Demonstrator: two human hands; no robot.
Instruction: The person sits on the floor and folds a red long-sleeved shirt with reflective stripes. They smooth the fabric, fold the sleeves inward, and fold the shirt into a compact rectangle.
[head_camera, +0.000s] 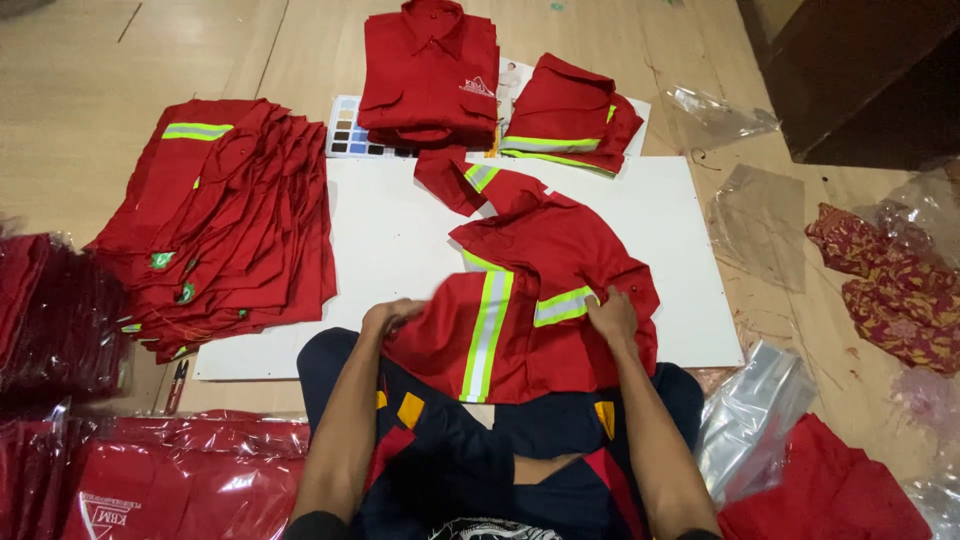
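Observation:
A red work shirt (545, 265) with yellow-and-silver reflective stripes lies crumpled on a white board (390, 240) in front of me. My left hand (392, 316) grips the shirt's near left edge. My right hand (612, 316) pinches the cloth at the near right, beside a reflective stripe. One sleeve (455, 180) trails away toward the far side. The shirt's near edge hangs over my lap.
A neatly folded red shirt pile (432, 75) and a second folded shirt (565, 115) sit at the board's far edge. A fanned heap of red shirts (230, 225) lies left. Bagged red shirts (150, 480) fill the near left. Empty plastic bags (755, 415) and a patterned cloth (885, 275) lie right.

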